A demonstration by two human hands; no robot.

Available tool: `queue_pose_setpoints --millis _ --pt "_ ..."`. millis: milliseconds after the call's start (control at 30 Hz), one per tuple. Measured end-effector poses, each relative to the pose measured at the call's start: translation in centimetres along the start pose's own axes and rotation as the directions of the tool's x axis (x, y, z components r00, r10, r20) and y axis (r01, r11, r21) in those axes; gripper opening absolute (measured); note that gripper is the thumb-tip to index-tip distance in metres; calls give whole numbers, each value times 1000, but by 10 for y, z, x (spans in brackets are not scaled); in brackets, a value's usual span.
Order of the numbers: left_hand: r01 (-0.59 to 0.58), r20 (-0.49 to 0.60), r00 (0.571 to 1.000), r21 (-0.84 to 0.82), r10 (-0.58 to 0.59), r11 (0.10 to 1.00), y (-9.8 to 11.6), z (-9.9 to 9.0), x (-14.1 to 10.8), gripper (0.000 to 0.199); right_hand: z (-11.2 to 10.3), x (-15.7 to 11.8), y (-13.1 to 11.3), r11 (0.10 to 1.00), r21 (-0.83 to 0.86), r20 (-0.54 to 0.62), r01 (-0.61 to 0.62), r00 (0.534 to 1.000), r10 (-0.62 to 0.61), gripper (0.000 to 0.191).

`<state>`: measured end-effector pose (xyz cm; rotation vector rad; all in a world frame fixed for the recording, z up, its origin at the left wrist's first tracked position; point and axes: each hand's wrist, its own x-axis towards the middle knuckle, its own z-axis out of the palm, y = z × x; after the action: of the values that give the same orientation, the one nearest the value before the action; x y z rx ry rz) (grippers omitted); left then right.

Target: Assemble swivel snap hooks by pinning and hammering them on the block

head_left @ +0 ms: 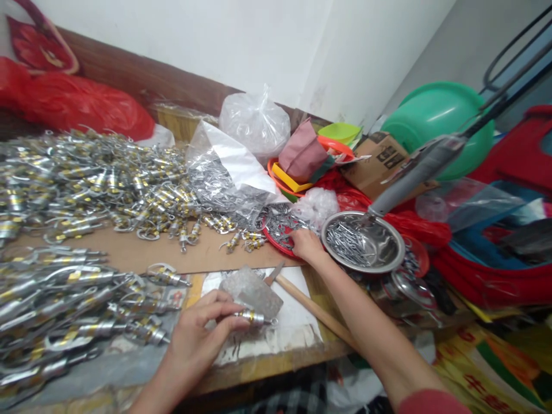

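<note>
My left hand [202, 328] pinches a small silver metal fitting [254, 317] with a yellow band and a ring at its right end. The fitting is just in front of a grey metal block [252, 290] lying on a white sheet [297, 339]. My right hand [305, 244] reaches into a red dish [276, 244] of small grey metal pieces [280, 221]. Its fingers are bent together among the pieces, and what lies between the fingertips is hidden. A hammer [314, 307] with a wooden handle rests beside the block, partly behind my right forearm.
Many similar fittings [95, 178] are heaped at the left, with more rows [77, 305] nearer me. A steel bowl [388, 247] of pins stands right of the dish, below a grey lever arm [422, 169]. Behind are a plastic bag of metal parts [215, 178] and a cardboard box [375, 164].
</note>
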<state>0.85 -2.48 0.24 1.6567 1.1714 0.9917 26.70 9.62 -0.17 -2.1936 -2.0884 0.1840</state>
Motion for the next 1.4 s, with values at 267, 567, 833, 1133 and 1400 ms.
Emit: queue_pose_setpoints --millis 267,567,833,1133,1400 --pt "-98 17 995 47 97 994 -3 -1 -3 13 -18 -43 -11 943 328 -224 61 975 15 19" --pt "-225 -86 968 99 234 969 -2 4 -2 31 -12 -140 -93 442 837 -268 322 946 -183 11" --pt "-125 1 992 -35 125 992 6 -2 -6 14 -11 -148 -91 459 766 -356 449 892 -279 10" --pt "45 114 993 -30 -41 999 17 -6 -4 13 -3 -155 -68 516 25 -598 856 427 -678 23" --pt "-31 67 997 14 30 999 17 -8 -6 11 -5 -152 -71 534 156 -613 831 505 -608 26"
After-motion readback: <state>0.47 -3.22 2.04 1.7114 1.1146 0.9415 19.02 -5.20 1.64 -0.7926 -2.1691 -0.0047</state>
